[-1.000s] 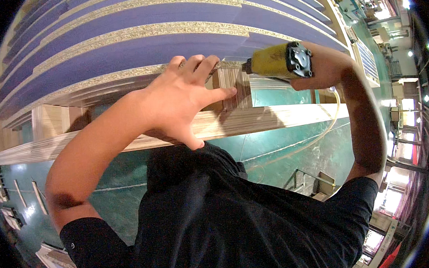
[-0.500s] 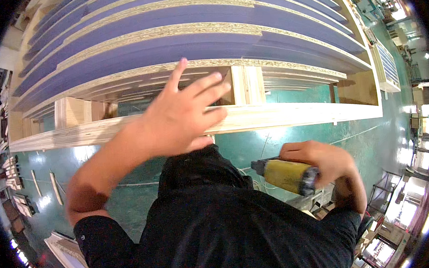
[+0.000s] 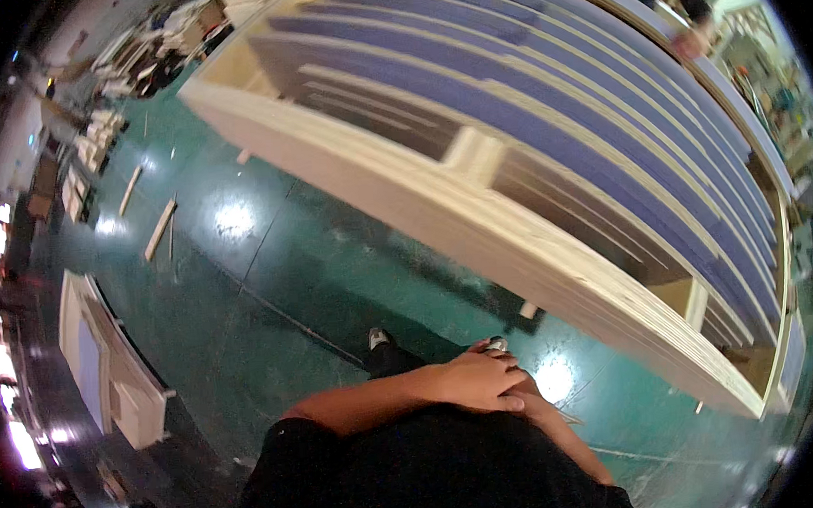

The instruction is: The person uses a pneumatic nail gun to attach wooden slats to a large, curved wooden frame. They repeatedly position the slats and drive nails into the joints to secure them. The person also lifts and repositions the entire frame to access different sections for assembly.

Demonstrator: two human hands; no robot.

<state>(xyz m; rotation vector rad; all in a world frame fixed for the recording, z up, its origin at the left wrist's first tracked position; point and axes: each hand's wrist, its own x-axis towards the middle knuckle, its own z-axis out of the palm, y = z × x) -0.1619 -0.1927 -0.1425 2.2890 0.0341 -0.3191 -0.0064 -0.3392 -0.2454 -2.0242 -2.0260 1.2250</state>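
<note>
My left hand (image 3: 477, 380) lies across my right hand (image 3: 524, 386) in front of my black shirt, its fingers lapped over the back of the right hand and wrist. The right hand's fingers are mostly covered. No tool shows in either hand. Ahead of me, apart from both hands, stands a large pale wooden frame (image 3: 394, 194) running from upper left to lower right. It holds several long purple-blue panels (image 3: 594, 121) with pale particle-board edges, side by side, and short wooden blocks (image 3: 475, 157) sit between its front rail and the panels.
A smaller wooden frame (image 3: 136, 392) rests at the left on the green floor (image 3: 267, 253). Loose wood strips (image 3: 159, 230) lie farther off, with stacked boards (image 3: 157, 55) behind. At the far right, another person's hand (image 3: 691, 43) is beside the large frame.
My hands have come off the frame and together at my body. The yellow power tool from my right hand is out of sight. The view has turned left and back from the frame.
</note>
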